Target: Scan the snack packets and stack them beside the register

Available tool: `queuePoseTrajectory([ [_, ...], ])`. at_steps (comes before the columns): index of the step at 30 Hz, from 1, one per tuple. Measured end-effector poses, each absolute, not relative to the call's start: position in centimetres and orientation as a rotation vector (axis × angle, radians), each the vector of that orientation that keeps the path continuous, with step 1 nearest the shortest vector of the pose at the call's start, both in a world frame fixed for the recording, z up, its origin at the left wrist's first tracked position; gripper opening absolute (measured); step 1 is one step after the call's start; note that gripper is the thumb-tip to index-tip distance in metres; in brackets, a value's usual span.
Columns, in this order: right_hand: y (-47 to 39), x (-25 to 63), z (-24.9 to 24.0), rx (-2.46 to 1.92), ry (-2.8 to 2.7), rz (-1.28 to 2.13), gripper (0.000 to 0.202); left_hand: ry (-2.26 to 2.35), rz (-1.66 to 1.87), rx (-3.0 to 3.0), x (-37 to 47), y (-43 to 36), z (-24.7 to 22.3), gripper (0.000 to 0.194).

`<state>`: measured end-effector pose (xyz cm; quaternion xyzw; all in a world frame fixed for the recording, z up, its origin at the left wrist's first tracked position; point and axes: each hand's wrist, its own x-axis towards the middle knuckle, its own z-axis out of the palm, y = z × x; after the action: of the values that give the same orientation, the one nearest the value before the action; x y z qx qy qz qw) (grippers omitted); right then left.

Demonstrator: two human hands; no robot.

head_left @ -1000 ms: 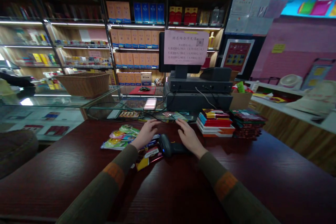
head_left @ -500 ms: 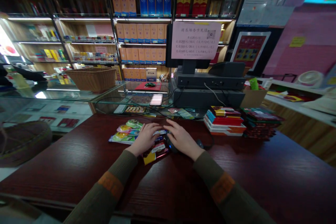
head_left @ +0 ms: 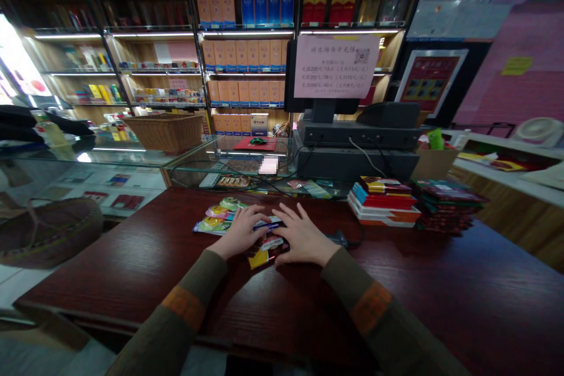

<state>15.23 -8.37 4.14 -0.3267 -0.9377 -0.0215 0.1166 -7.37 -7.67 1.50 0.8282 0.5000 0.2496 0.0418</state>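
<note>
My left hand [head_left: 243, 229] lies over the right end of several colourful flat packets [head_left: 215, 217] on the dark wooden counter [head_left: 145, 258]. Its fingers stretch forward, loosely apart. My right hand [head_left: 304, 237] is beside it, fingers spread and thumb out, at the right edge of a dark red and yellow snack packet [head_left: 261, 255]. That packet lies between the two hands, partly covered by them. A black corded device [head_left: 342, 239] shows behind my right wrist; the rest of it is hidden. Whether either hand grips a packet is not visible.
Right of the hands stands a stack of boxes [head_left: 383, 205], with a pile of dark packets [head_left: 449, 205] next to it. Behind are a monitor with a paper sign [head_left: 337, 67], a glass case [head_left: 194, 158] and a wicker basket [head_left: 165, 132].
My right hand has spread its fingers and shifted over the snack packet, its thumb now showing. The black device with a blue light is now mostly covered. The view has turned slightly left.
</note>
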Motion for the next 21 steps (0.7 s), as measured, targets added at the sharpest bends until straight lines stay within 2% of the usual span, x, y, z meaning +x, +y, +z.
queuePoseTrajectory([
  [5, -8.1, 15.0, 4.3, -0.972, -2.753, -0.123, 0.069, 1.528, 0.78, 2.506, -7.4, -7.1, 1.7, 0.027],
  [11, -7.6, 13.7, 3.8, -1.092, -2.647, -0.211, 0.051, 1.581, 0.669, 2.465, -7.1, -7.1, 2.4, 0.033],
  [17, -7.5, 12.4, 3.8, -1.216, -2.539, -0.254, 0.039, 1.597, 0.405, 2.593, -7.1, -7.6, 2.9, 0.058],
  [21, -7.5, 12.4, 3.8, -1.235, -2.48, -0.285, 0.027, 1.723, 0.308, 2.615, -6.6, -7.4, 3.0, 0.063],
])
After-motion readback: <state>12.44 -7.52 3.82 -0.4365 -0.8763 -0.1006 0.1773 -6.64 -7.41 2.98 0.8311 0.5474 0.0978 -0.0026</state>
